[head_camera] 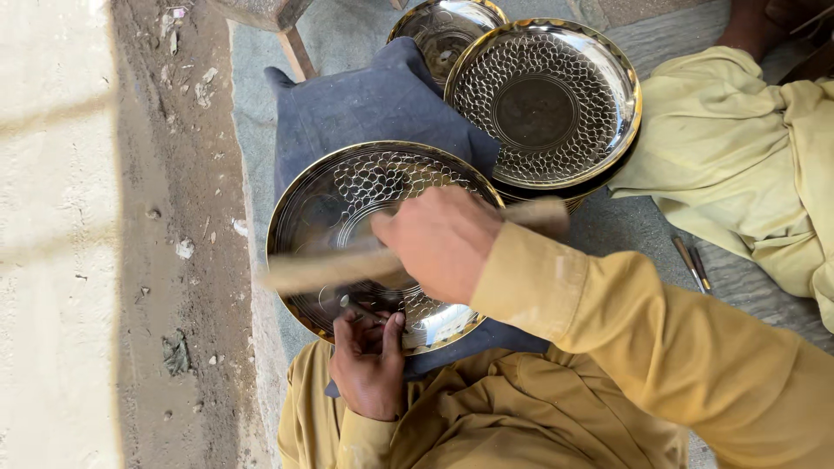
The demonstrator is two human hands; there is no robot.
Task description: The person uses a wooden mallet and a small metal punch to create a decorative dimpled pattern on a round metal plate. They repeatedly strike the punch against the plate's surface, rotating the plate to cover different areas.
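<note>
A round brass-rimmed metal plate [330, 208] with a part-hammered dimple pattern lies on a dark blue cloth pad [373, 100] in front of me. My right hand [439, 239] grips a wooden hammer [326, 269], which is blurred with motion across the plate. At the plate's near rim, my left hand [369, 360] pinches a small metal punch [356, 308] against the surface. The plate's right part is hidden by my right hand and yellow sleeve.
A stack of finished patterned plates [547, 95] stands at the back right, with another plate [439, 30] behind it. A person in pale yellow clothes [747, 156] sits at right. Two small tools [692, 262] lie on the grey mat. Bare dusty ground [174, 217] lies left.
</note>
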